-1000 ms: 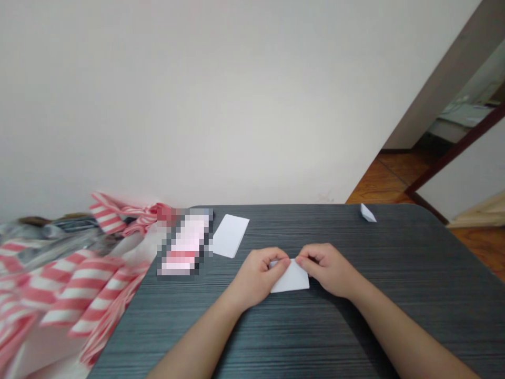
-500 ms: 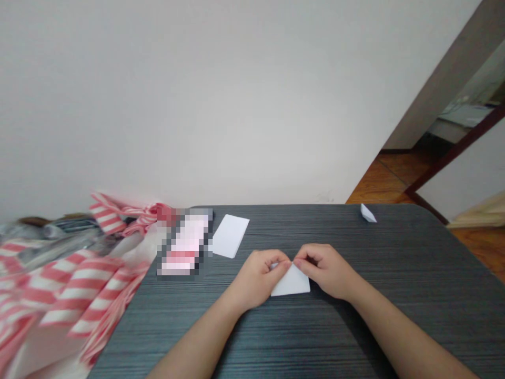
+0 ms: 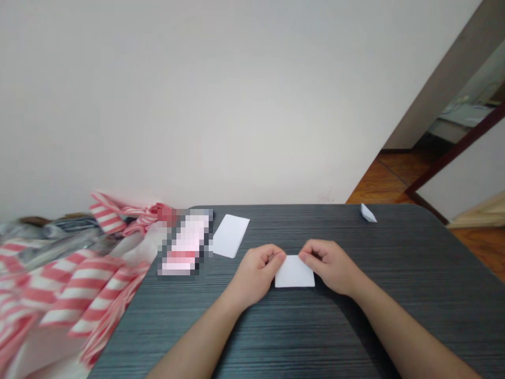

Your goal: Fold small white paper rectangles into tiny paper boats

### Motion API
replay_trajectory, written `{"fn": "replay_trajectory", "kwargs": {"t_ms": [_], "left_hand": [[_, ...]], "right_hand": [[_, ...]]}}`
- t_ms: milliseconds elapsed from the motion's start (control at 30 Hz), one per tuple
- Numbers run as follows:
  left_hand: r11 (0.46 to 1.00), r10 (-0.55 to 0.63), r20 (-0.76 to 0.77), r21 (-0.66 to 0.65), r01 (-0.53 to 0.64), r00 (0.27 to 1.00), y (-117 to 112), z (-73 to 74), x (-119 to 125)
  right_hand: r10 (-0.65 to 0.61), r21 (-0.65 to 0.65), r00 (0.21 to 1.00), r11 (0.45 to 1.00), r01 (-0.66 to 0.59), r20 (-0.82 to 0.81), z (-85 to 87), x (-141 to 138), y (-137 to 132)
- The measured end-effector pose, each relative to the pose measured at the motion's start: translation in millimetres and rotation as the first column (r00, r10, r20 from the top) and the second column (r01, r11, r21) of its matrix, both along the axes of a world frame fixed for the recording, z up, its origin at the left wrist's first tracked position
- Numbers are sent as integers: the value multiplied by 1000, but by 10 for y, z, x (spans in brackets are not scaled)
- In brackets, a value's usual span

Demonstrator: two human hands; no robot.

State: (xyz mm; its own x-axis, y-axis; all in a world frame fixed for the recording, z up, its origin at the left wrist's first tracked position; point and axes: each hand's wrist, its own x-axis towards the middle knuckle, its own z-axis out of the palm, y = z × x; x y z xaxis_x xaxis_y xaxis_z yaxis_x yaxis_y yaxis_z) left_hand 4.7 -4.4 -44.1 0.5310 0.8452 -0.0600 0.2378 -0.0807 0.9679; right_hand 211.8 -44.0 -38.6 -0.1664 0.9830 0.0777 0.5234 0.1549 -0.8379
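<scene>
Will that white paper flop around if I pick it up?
Probably only a little: the white paper looks thin, so it should feel light. Being small, it may stay fairly stiff. On the smooth-looking dark table, a push could slide it.

The left hand (image 3: 258,275) and right hand (image 3: 328,267) curl inward, knuckles up, close together but not touching. The left forearm (image 3: 189,342) and right forearm (image 3: 406,337) angle in from the near side of the table (image 3: 410,252).

Home room: wooden floor (image 3: 389,179), plain white wall (image 3: 236,105), doorway (image 3: 453,126), dark table (image 3: 315,337), red-striped bags (image 3: 74,289)
</scene>
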Motion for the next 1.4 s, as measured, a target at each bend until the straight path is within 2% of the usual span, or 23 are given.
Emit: {"fn": "replay_trajectory", "kwargs": {"t_ms": [167, 400, 567, 800, 900, 1000, 1100, 1200, 1400], "left_hand": [[994, 1, 56, -106, 5, 998, -14, -10, 10], [994, 47, 109, -103, -36, 993, -5, -29, 4], [988, -20, 114, -149, 37, 993, -32, 29, 33], [992, -126, -50, 17, 127, 991, -56, 57, 28], [996, -87, -56, 25, 89, 995, -51, 23, 14], [997, -13, 31, -78, 16, 999, -34, -6, 7], [992, 54, 111, -123, -40, 992, -11, -31, 10], [988, 43, 151, -153, -19, 988, -3, -60, 21], [989, -10, 134, -143, 29, 991, -16, -102, 34]], "right_hand": [[-21, -18, 1000, 1000, 21, -9, -23, 31, 6], [-89, -43, 992, 995, 86, -89, -59, 36, 22], [-125, -36, 989, 992, 122, -80, -59, 47, 25], [13, -17, 999, 1000, -14, -45, -27, -23, 5], [-1, -38, 996, 999, -2, -86, -35, -39, 0], [-30, -100, 987, 995, 14, -157, -62, -28, 0], [-22, -135, 982, 991, -3, -185, -85, -18, 1], [-37, -144, 982, 990, 10, -187, -95, -20, -1], [-83, -166, 962, 985, 40, -261, -112, -30, 0]]}}
